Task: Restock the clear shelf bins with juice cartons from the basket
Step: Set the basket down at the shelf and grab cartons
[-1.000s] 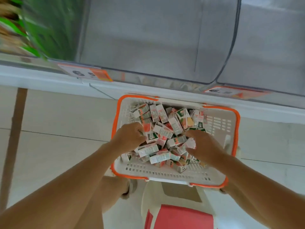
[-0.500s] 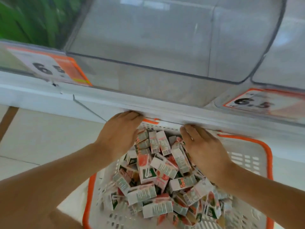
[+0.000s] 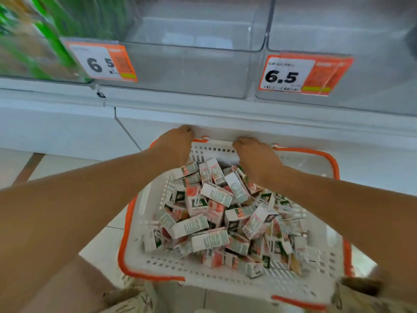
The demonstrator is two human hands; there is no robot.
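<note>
Below clear bins, both hands at basket far rim, fingers' grip unclear, sm white-pink juice cartons heaped.

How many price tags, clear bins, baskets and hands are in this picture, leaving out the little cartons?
Price tags: 2
Clear bins: 3
Baskets: 1
Hands: 2
Total: 8
</note>
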